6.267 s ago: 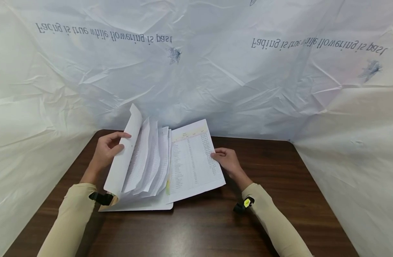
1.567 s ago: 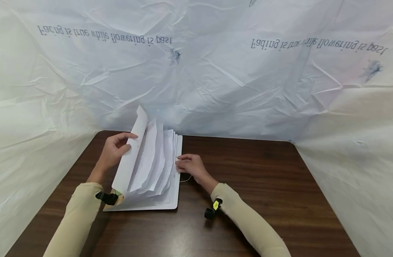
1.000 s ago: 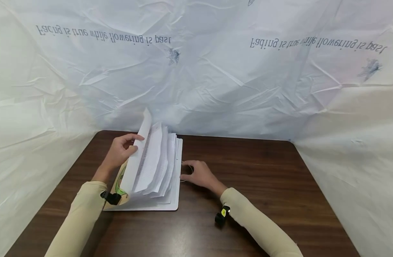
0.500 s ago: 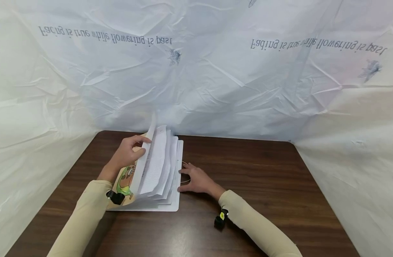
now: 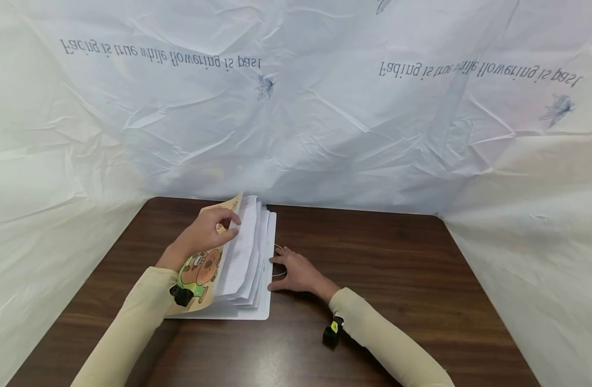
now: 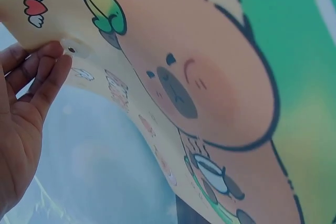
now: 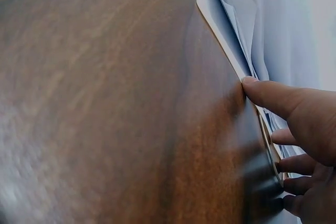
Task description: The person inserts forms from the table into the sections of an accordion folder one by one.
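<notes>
A tan file folder with a cartoon capybara on its cover lies half open at the table's left. White printed sheets stand fanned between the cover and the white back board. My left hand pinches the cover's free edge between thumb and fingers, near a small button fastener in the left wrist view. With fingers spread, my right hand touches the back board's right edge. A thin cord loop sticks out there, partly behind the fingers.
The folder rests on a dark wood-grain table with rounded far corners. Pale printed plastic sheeting hangs behind the table and along both sides.
Earlier my right hand held a printed sheet, which is now in the folder. The left hand has swung the cover rightward over the sheets, and the right hand has settled at the board's edge.
</notes>
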Available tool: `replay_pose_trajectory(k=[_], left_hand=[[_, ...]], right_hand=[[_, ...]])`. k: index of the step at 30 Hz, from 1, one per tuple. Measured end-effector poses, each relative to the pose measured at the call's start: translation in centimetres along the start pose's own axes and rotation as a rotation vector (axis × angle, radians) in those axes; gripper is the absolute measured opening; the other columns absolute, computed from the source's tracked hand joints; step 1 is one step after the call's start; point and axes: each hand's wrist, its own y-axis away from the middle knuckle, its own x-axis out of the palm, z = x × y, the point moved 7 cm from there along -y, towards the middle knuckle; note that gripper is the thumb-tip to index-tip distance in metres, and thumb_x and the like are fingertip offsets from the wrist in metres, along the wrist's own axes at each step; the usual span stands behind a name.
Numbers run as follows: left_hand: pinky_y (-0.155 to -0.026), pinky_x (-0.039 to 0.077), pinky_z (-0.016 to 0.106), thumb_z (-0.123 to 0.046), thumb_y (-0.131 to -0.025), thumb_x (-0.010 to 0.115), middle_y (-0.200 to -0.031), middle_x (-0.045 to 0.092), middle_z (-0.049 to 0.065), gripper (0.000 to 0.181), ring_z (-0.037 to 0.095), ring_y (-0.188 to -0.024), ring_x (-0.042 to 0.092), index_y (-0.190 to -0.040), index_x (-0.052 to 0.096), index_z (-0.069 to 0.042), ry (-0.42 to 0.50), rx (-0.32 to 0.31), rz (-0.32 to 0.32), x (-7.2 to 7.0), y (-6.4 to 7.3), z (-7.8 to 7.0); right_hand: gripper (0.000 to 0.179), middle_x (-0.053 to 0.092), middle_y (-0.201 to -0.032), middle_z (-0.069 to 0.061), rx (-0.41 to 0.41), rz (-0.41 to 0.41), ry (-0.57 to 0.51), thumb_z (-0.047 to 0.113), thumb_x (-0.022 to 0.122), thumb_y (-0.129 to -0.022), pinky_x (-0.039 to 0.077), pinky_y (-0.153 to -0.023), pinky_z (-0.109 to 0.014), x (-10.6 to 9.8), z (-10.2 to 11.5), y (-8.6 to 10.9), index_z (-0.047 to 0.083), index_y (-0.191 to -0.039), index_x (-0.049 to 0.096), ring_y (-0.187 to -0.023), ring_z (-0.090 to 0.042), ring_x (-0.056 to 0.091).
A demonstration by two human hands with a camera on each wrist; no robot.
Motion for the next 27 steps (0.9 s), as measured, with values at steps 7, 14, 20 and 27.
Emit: replay_pose_trajectory(k=[7, 14, 20, 27], left_hand=[[-0.076, 0.048, 0.039, -0.025, -0.095, 0.068, -0.092, 0.063, -0.003, 0.016, 0.013, -0.081, 0.056, -0.102, 0.071, -0.01, -0.096, 0.037, 0.086, 2.0, -1.1, -0.6], [-0.076, 0.045, 0.037, -0.033, -0.094, 0.067, -0.086, 0.059, -0.007, 0.017, 0.013, -0.08, 0.051, -0.098, 0.071, -0.017, -0.179, 0.057, 0.151, 3.7, -1.8, -1.1], [-0.107, 0.041, 0.053, -0.034, -0.095, 0.066, -0.086, 0.058, -0.004, 0.023, 0.017, -0.083, 0.052, -0.103, 0.072, -0.013, -0.204, 0.056, 0.203, 4.7, -1.9, -1.4], [-0.099, 0.048, 0.046, -0.039, -0.095, 0.066, -0.11, 0.064, 0.001, 0.032, 0.023, -0.109, 0.061, -0.114, 0.074, -0.015, -0.271, 0.012, 0.219, 5.3, -1.5, -1.0]], right_hand=[[0.073, 0.041, -0.158, -0.017, 0.01, -0.001, 0.008, 0.047, 0.083, -0.082, 0.034, -0.114, -0.056, 0.0, -0.1, -0.1, 0.01, -0.141, 0.062, -0.15, -0.038, 0.032], [0.074, 0.04, -0.159, -0.015, 0.026, 0.011, 0.001, 0.049, 0.082, -0.082, 0.032, -0.115, -0.056, 0.1, -0.1, -0.1, 0.01, -0.142, 0.061, -0.151, -0.036, 0.03], [0.074, 0.04, -0.159, -0.016, 0.032, 0.013, 0.002, 0.048, 0.083, -0.082, 0.032, -0.115, -0.057, 0.3, -0.2, -0.2, 0.011, -0.142, 0.062, -0.151, -0.037, 0.03], [0.074, 0.04, -0.159, -0.016, 0.028, 0.011, 0.019, 0.049, 0.083, -0.082, 0.033, -0.115, -0.056, 0.3, -0.2, -0.2, 0.011, -0.142, 0.062, -0.15, -0.038, 0.031]])
